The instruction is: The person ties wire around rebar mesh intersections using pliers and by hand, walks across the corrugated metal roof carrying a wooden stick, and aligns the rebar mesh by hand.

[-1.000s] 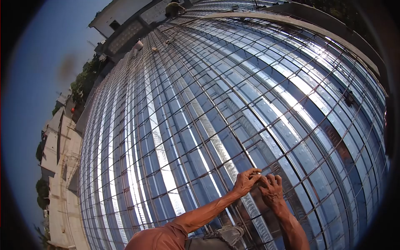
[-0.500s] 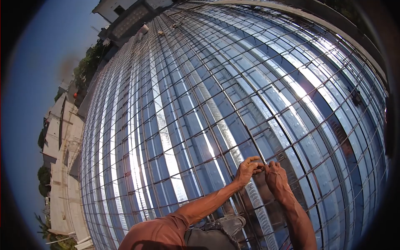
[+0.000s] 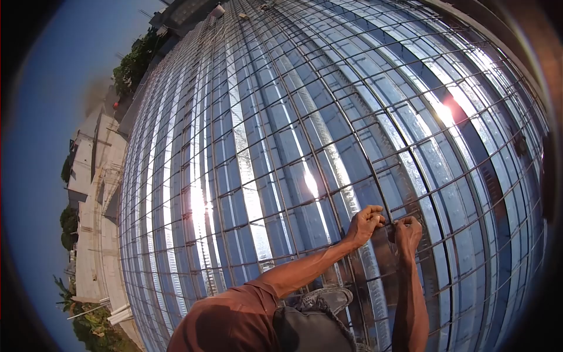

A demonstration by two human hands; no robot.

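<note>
A grid of thin steel bars (image 3: 334, 142) lies over shiny ribbed metal decking (image 3: 243, 161). Low and right of centre, my left hand (image 3: 367, 224) is closed, fingertips pinched beside a bar crossing; what they hold is too small to name. Just right of it, across a lengthwise bar, my right hand (image 3: 407, 230) is closed too, its thumb and fingers pressed together at the bar. Anything between those fingers is hidden. The hands are close together but apart.
My shoe (image 3: 331, 298) rests on the grid below the hands. A long raised edge (image 3: 498, 28) curves along the upper right. At the far end lie small pale objects (image 3: 217, 10). Beyond the left edge are a lower concrete surface (image 3: 97, 234) and trees (image 3: 136, 64).
The view has tilted down, shifting the grid and the hands. My right hand's fingers, more spread at first, have drawn together at the bar, and a small gap shows between the hands.
</note>
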